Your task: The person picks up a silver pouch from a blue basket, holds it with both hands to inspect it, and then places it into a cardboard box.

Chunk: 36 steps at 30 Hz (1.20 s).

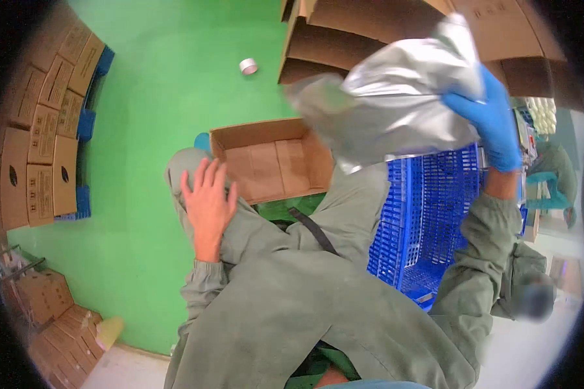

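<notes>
In a blue glove, my right hand [486, 120] grips one end of a silver foil bag [402, 97], raised over the space between the carton and the blue crate. The bag is crumpled, and its left end is smeared by motion. My bare left hand [207, 194] rests near my knee with the fingers spread, holding nothing. An open cardboard box [266, 162] stands on the floor between my knees, its visible inside bare. At my right side is a blue plastic crate [435, 214] with perforated walls, partly behind the bag.
Stacked cartons [45, 129] on blue pallets line the left. More open cardboard boxes [344, 42] stand at the upper right. A tape roll [248, 66] lies on the green floor [169, 71]. Cartons [61, 324] sit lower left. Another person [525, 285] is at the right edge.
</notes>
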Available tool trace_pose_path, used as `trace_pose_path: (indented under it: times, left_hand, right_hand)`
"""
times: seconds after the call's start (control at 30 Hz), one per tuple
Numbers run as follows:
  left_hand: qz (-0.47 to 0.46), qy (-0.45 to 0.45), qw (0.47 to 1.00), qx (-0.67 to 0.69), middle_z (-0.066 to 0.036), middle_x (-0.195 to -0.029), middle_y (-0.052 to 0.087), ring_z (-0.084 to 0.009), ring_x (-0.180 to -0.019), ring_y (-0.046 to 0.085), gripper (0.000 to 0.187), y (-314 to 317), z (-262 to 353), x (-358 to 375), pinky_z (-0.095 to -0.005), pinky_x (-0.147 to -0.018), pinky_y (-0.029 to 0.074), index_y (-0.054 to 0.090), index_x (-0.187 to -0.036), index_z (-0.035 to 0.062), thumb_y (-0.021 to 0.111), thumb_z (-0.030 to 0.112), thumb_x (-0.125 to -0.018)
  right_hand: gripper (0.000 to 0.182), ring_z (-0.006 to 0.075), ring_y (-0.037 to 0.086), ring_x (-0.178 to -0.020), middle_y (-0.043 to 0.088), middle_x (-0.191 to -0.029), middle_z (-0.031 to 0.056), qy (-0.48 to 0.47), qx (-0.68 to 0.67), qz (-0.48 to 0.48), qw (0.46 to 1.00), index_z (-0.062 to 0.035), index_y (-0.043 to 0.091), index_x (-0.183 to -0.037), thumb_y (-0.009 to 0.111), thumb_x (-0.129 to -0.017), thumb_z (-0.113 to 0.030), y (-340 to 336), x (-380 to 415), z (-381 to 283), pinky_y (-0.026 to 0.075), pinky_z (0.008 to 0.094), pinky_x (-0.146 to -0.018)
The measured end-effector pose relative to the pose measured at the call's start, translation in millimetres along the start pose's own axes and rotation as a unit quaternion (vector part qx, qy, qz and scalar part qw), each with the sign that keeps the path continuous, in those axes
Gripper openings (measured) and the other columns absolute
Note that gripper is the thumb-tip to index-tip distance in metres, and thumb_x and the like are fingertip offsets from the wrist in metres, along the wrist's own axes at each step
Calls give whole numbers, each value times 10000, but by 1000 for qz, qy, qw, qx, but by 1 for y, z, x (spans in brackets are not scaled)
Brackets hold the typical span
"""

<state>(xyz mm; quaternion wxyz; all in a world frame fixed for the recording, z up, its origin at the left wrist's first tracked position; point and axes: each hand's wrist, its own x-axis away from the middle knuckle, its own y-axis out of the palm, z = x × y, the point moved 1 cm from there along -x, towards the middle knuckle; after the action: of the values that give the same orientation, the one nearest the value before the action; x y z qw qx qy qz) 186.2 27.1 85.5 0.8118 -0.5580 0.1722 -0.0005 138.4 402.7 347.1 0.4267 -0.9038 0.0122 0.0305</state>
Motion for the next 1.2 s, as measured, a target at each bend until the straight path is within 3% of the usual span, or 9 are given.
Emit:
trace_pose_path:
  times: [0.23, 0.33, 0.57, 0.67, 0.83, 0.93, 0.97, 1.07, 1.2]
  left_hand:
    - [1, 6, 999, 37, -50, -1182, 596, -230, -1217, 478, 289, 1, -9, -1, -488, -1081, 227, 624, -1059, 83, 646, 211, -801]
    - [1, 5, 999, 48, -43, -1161, 603, -227, -1212, 483, 277, 3, -11, -1, -488, -1080, 229, 628, -1044, 87, 650, 213, -798]
    - [-18, 16, 999, 24, -47, -1092, 633, -235, -1172, 513, 254, 9, -3, -13, -484, -1074, 231, 640, -1019, 92, 647, 223, -801]
    - [-131, -80, 981, 119, -124, -1063, 647, -316, -1077, 572, 324, 42, 10, -47, -465, -970, 379, 632, -1037, 51, 625, 292, -821]
    - [-394, -249, 882, 65, -233, -1114, 618, -387, -1076, 576, 432, 190, -20, -71, -469, -904, 467, 602, -1128, 20, 608, 286, -789]
    - [-466, -229, 852, 69, -213, -1139, 622, -365, -1069, 597, 487, 420, -128, 37, -427, -914, 482, 602, -1131, -25, 667, 235, -725]
    - [-497, -312, 805, 87, -274, -1307, 487, -418, -1196, 492, 598, 332, -99, 15, -419, -989, 427, 523, -1240, -34, 614, 336, -780]
    - [-284, -508, 803, 129, -265, -1223, 551, -381, -1123, 555, 816, 361, -86, 26, -423, -930, 461, 361, -1324, -75, 711, 378, -743]
    - [-268, -516, 799, 154, -291, -1282, 490, -378, -1162, 527, 918, 417, -123, 50, -413, -972, 428, 351, -1332, -76, 763, 440, -694]
  right_hand:
    - [393, 326, 649, -838, 667, -975, 118, -197, 116, -152, 962, -166, 631, -1136, 658, -770, -308, 296, -18, 47, 530, 412, -737]
    - [241, 339, 635, -791, 664, -886, 134, -176, 168, -503, 830, -159, 695, -915, 530, -816, -304, 361, 60, 59, 516, 454, -701]
    - [232, 342, 627, -850, 663, -936, 137, 16, -63, -275, 959, -107, 679, -944, 542, -883, -283, 293, 76, 85, 508, 408, -748]
    - [209, 279, 651, -849, 673, -958, 127, -2, -63, -189, 980, -73, 676, -1002, 568, -898, -219, 261, 60, 105, 510, 354, -760]
    - [222, 172, 645, -863, 675, -988, 122, 65, -175, -67, 980, -50, 658, -1085, 593, -893, -141, 249, 47, 108, 504, 277, -778]
    - [227, 185, 653, -898, 672, -1020, 132, 86, -189, -60, 976, -48, 655, -1089, 602, -888, -140, 257, 58, 108, 507, 284, -793]
    - [229, 196, 657, -915, 670, -1034, 138, 104, -181, -67, 976, -45, 654, -1089, 609, -885, -141, 260, 64, 109, 508, 289, -800]
    - [233, 258, 654, -854, 674, -968, 112, 89, -69, -109, 988, -67, 661, -1069, 631, -860, -165, 272, 78, 119, 517, 340, -743]
    - [281, 253, 621, -753, 663, -886, 72, 20, 112, -190, 975, -134, 647, -1104, 643, -831, -199, 277, 61, 113, 491, 380, -668]
